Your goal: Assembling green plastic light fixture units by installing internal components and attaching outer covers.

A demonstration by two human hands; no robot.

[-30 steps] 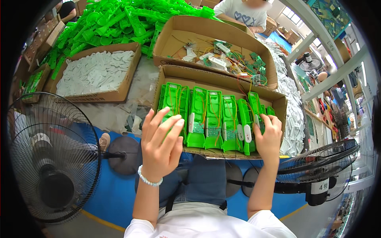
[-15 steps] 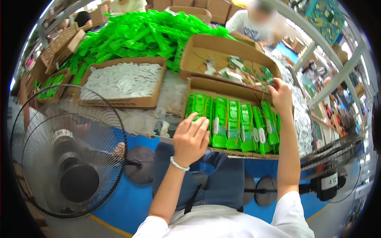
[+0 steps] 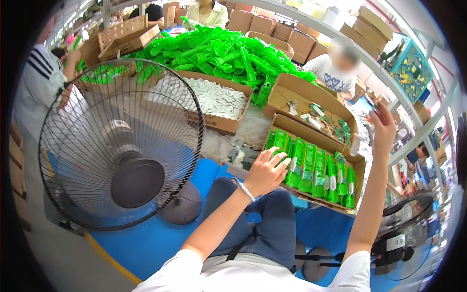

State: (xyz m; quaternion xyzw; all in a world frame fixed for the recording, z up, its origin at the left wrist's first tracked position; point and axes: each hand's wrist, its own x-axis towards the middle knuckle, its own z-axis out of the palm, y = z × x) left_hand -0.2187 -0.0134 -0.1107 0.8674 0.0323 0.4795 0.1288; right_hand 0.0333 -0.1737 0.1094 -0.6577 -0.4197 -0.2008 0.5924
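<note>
Busy packing table (image 3: 253, 130) with boxes everywhere and a heap of green plastic parts (image 3: 219, 51) at the back. Left hand (image 3: 266, 171) rests open, fingers spread, on the green packs (image 3: 311, 168) standing in a row in the near box (image 3: 359, 168), gripping nothing. Right hand (image 3: 384, 127) is up in the air, open and empty as far as I can tell. Packs look light, flat and slick, so I'd pinch one by its top edge.

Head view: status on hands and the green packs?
Left hand open, resting on green packs in cardboard box. Right hand raised off to the right, empty as far as visible. Standing fan at left, clear of the box.
</note>
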